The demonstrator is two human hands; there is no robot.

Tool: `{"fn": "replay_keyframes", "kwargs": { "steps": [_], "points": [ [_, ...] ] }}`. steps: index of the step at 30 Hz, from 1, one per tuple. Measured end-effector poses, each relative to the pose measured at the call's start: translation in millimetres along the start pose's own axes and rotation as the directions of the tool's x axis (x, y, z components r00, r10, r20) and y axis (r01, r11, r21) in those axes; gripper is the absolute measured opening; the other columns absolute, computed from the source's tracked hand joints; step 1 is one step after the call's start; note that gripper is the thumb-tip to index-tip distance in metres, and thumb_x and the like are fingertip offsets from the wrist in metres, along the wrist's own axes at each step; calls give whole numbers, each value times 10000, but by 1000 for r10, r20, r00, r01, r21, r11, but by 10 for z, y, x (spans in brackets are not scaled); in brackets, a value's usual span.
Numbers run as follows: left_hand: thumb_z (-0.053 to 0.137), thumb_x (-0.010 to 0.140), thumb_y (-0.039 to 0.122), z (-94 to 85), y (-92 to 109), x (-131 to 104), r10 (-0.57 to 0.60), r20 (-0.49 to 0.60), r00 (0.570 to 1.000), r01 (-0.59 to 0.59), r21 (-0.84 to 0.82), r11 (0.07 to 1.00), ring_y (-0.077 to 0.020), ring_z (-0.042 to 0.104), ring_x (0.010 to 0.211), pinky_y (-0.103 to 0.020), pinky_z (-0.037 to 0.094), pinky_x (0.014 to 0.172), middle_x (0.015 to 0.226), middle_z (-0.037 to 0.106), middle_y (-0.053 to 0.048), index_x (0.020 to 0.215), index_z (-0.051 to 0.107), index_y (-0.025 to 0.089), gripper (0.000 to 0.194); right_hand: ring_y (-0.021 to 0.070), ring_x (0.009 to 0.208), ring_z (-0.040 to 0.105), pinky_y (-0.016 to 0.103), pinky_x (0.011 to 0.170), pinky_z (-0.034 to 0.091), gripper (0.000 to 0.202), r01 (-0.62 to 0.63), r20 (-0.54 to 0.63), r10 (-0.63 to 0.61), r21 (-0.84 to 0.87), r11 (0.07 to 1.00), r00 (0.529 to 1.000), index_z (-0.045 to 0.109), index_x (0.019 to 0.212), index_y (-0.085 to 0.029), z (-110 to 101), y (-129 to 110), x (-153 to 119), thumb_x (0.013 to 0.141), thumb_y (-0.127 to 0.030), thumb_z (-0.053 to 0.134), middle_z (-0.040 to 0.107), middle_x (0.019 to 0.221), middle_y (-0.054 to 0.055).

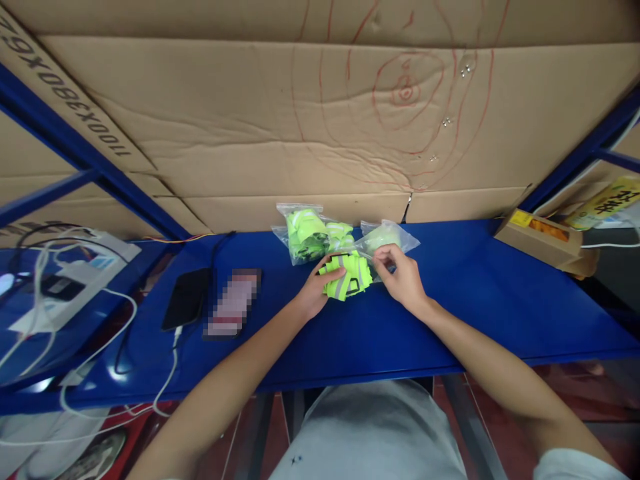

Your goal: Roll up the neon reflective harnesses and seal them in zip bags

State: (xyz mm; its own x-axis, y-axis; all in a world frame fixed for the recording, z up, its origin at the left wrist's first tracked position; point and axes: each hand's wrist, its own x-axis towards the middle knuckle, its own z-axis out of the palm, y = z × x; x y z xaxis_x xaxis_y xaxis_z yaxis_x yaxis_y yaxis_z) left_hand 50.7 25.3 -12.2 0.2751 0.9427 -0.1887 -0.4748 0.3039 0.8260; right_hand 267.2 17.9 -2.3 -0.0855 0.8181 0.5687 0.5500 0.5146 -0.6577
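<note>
My left hand (320,288) is closed on a folded neon-yellow strap bundle (346,275) with grey reflective stripes and a black buckle, its thumb lying on top. Right of the bundle, my right hand (397,272) has thumb and index finger pinched at the edge of a clear plastic bag (384,235). Something pale green shows through that bag. Behind my left hand lie clear zip bags (305,235) holding more neon-yellow straps.
On the blue table (300,353), a black phone (186,299) with a white cable and a second phone (234,303) lie at left. Cables and a power strip (100,267) are farther left. An open cardboard box (540,243) sits at right. Cardboard (225,100) stands behind.
</note>
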Motion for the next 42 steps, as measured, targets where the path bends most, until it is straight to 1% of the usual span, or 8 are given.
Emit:
{"fn": "replay_keyframes", "kwargs": {
  "steps": [5, 9, 12, 17, 22, 30, 36, 42],
  "points": [
    [1002, 610, 231, 30, 38, -49, -15, -5, 1000, 15, 47, 999, -224, 748, 868, -363, 622, 812, 1035, 775, -42, 1166, 686, 215, 639, 166, 831, 730, 288, 770, 577, 131, 95, -17, -95, -14, 995, 995, 622, 1040, -224, -15, -35, -39, 1052, -303, 518, 768, 965, 44],
    [988, 630, 215, 13, 53, -33, -2, -37, 999, 3, 27, 1000, -201, 753, 908, -334, 613, 851, 1076, 779, -24, 1226, 661, 247, 681, 211, 1052, 735, 376, 963, 549, 166, 261, 117, -258, -10, 965, 959, 683, 1058, -243, -21, -88, -78, 1052, -267, 519, 785, 1098, 52],
    [974, 656, 234, -10, 39, 1, -9, -36, 999, 10, 2, 1000, -218, 764, 949, -342, 619, 887, 1125, 783, -72, 1214, 690, 192, 627, 232, 1092, 721, 413, 988, 520, 186, 321, 199, -300, -78, 944, 933, 698, 1109, -248, -5, -127, -90, 1048, -227, 524, 782, 1153, 58],
    [942, 729, 278, -26, 46, 36, 42, -53, 998, -44, -34, 998, -247, 772, 1015, -403, 618, 990, 1170, 780, -91, 1243, 695, 175, 580, 281, 1069, 681, 440, 951, 528, 181, 196, 118, -176, -191, 962, 977, 654, 1123, -193, 44, -114, -79, 1052, -265, 504, 735, 1114, 139],
    [938, 744, 263, -26, 80, 37, 80, -82, 993, -86, -69, 994, -265, 758, 1098, -451, 599, 1051, 1250, 761, -92, 1297, 668, 204, 618, 188, 820, 711, 302, 765, 553, 108, 115, 115, -100, -126, 985, 988, 621, 989, -209, 53, -28, -60, 1014, -229, 517, 729, 944, 63],
    [930, 777, 319, 55, -66, 18, 184, -195, 963, -206, -102, 973, -159, 741, 1035, -306, 590, 997, 1173, 758, -2, 1204, 653, 254, 513, 128, 659, 637, 237, 649, 506, 85, 154, 198, -148, -14, 988, 969, 571, 916, -214, 228, -76, -214, 972, -218, 507, 656, 787, -6],
    [955, 744, 314, 41, -70, 51, 161, -177, 971, -183, -112, 977, -154, 744, 985, -298, 607, 921, 1141, 751, 3, 1213, 625, 259, 576, 171, 797, 667, 293, 775, 551, 53, 196, 154, -190, -27, 980, 970, 574, 916, -221, 262, -166, -205, 955, -217, 540, 671, 863, 31],
    [941, 764, 291, 40, -41, 18, 139, -136, 981, -155, -115, 981, -169, 749, 1034, -303, 613, 929, 1220, 751, -5, 1277, 626, 288, 602, 196, 891, 704, 323, 823, 583, 92, 155, 127, -143, -88, 984, 982, 629, 1019, -212, 148, 32, -91, 1023, -292, 584, 705, 967, 63]
  ]
}}
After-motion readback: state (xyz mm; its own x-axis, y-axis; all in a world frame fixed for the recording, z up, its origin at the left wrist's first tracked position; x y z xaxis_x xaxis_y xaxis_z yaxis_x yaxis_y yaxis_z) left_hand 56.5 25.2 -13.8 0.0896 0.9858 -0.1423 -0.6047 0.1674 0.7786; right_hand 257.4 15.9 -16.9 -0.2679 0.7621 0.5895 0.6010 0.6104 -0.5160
